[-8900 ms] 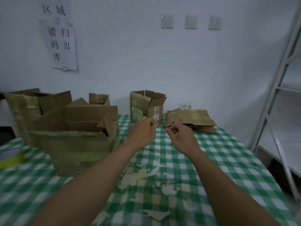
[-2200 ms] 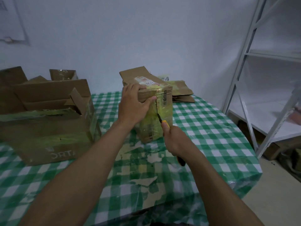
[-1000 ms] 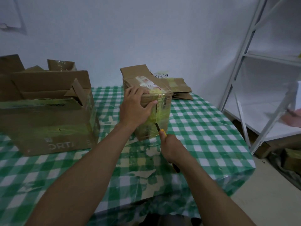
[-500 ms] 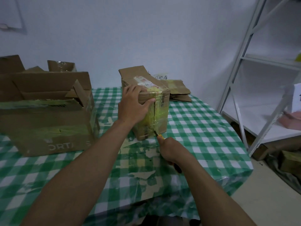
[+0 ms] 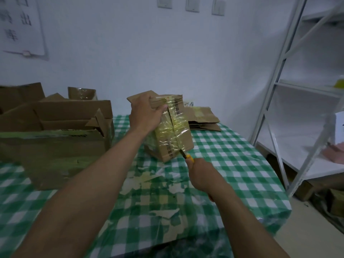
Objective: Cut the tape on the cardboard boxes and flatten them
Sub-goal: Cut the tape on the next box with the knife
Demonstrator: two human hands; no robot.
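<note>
A small cardboard box wrapped in shiny yellowish tape stands tilted on the green checked table. My left hand grips its upper left corner and holds it up. My right hand is closed around a yellow utility knife, whose blade tip touches the bottom end of the taped seam running down the box's near face. The seam looks slit along most of its length.
A large open cardboard box stands at the left of the table. Flattened boxes lie stacked at the far right edge by the wall. Torn tape scraps litter the cloth. A white metal shelf rack stands to the right.
The box has been tipped back and lifted slightly by my left hand. The knife stays at the seam's lower end, where it arrived after sliding down the box's face.
</note>
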